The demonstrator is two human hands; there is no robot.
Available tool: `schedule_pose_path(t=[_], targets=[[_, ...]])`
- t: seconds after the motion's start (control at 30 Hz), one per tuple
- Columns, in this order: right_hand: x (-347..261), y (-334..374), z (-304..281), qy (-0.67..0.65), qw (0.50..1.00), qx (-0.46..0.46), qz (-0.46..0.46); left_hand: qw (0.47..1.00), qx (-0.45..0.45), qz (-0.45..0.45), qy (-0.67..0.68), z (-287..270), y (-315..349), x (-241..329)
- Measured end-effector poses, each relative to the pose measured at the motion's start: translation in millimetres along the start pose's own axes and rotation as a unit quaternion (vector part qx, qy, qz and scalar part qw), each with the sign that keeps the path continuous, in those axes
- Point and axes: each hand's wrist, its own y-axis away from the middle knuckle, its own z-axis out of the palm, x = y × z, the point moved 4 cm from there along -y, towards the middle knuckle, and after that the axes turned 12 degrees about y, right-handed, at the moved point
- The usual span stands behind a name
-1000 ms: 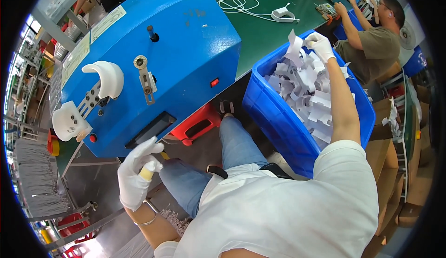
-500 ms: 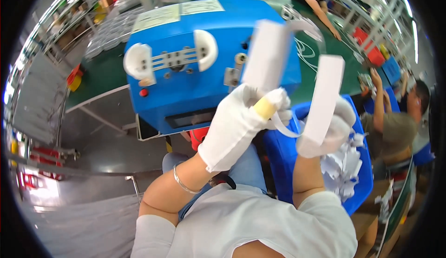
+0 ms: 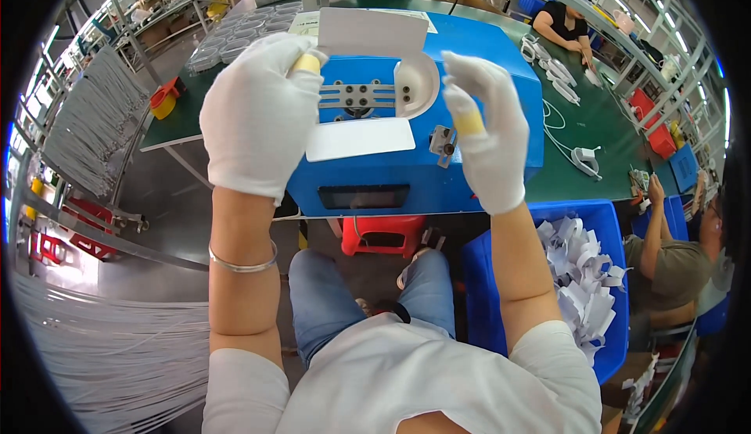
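My gloved left hand is closed in front of the left part of a blue machine. Two white rectangular pieces stick out to its right: an upper panel and a lower panel. I cannot tell whether they are joined, as the hand covers their left ends. Between the panels show a metal slotted bracket and a white half-round holder. My gloved right hand is open just right of that holder, thumb and fingers apart. Yellow wraps cover a finger on each glove.
A blue bin with white scraps stands at my right. White cable bundles lie on the green table. Clear round trays are at the far left, a red stool under the machine. Other people work nearby.
My left hand has moved left and up with white pieces in it. My right hand has let go of its white piece and risen from above the bin to beside the holder.
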Motion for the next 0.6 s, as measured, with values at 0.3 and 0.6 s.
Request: schedule_pose_path(t=[0.3, 0.6], targets=[[9.1, -17.7, 20.3, -0.139, 0.957, -0.158, 0.200, 0.952, -0.026, -0.065, 0.297, 12.5, 8.4, -51.3], [3.9, -57.8, 32.0, -0.154, 0.964, -0.204, 0.079, 0.834, -0.016, -0.281, 0.474, 54.2, 96.3, -54.9]])
